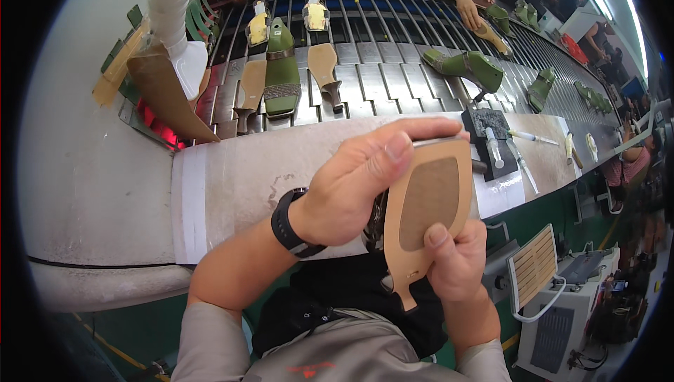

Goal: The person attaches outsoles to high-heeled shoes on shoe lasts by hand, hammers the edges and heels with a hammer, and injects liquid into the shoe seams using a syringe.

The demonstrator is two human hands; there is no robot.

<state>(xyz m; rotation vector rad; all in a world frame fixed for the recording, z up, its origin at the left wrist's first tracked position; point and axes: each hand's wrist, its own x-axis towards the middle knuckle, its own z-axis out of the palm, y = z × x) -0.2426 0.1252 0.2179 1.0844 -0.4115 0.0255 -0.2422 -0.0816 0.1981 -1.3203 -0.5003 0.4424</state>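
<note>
Now your left hand (358,185) wraps its fingers over the tan shoe sole (428,210) above the surface (239,178); your right hand (453,259) pinches its lower edge. You seem mid-inspection; next needs a firm press. Behind lie two more soles and several green shoes.

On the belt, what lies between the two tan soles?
In the head view, a green shoe lies between the left tan sole and the right tan sole on the conveyor.
</note>
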